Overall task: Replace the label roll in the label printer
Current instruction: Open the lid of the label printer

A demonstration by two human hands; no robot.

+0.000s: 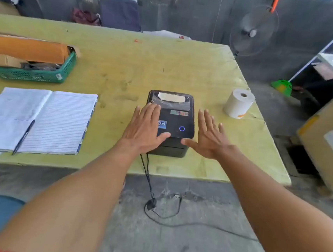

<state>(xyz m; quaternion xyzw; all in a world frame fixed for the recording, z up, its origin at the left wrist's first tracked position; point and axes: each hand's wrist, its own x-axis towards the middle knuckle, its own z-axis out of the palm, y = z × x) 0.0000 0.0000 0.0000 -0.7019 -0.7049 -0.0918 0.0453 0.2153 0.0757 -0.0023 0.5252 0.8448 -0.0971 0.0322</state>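
Note:
A black label printer (177, 116) sits near the front edge of the yellow-green table (147, 67), lid closed, a blue ring light glowing on top. A pale roll shows through its clear window at the far end. My left hand (144, 127) lies flat on the left part of the lid, fingers spread. My right hand (209, 136) hovers flat just right of the printer, its thumb by the front right corner. A white label roll (239, 103) stands on the table to the right, apart from both hands.
An open lined notebook (40, 119) with a pen (23, 137) lies at the left. A green basket (36, 72) with cardboard boxes stands behind it. The printer's black cable (154, 204) drops to the floor. A cardboard box (329, 139) and a fan (252, 30) stand at the right.

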